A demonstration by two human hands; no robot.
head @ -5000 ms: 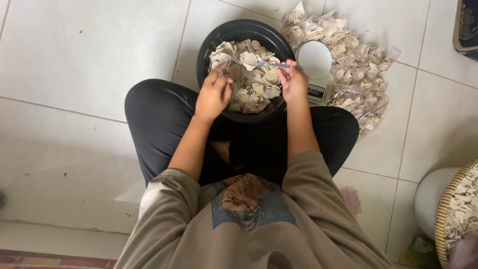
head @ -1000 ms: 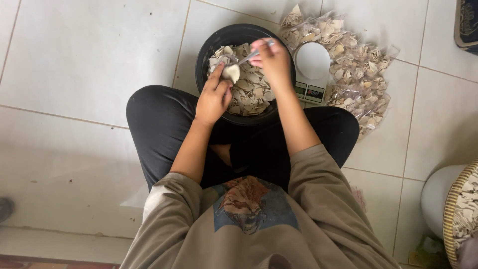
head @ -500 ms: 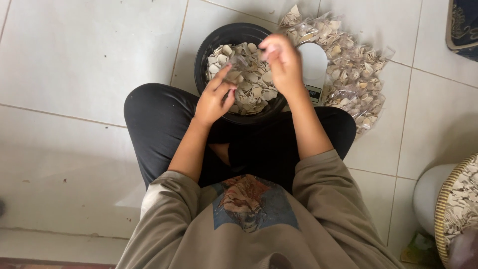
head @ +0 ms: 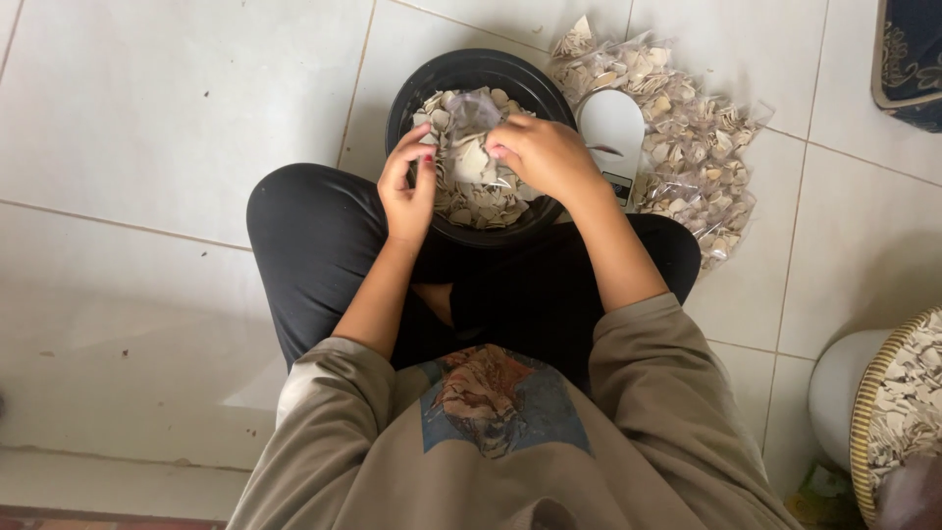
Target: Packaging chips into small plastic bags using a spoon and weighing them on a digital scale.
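Both hands (head: 471, 177) on clear bag (head: 473, 147)

I read this as a home floor used for small piecework, not a shop or workshop. I see pale glazed floor tiles (head: 147, 128) with grout lines, no bench or table; the person sits cross-legged on them. A black bowl (head: 412, 93) of pale chips, a small white scale (head: 613, 132), a heap of filled clear bags (head: 697, 157), a woven tray (head: 898, 412) and a patterned mat corner (head: 908, 59) lie around.
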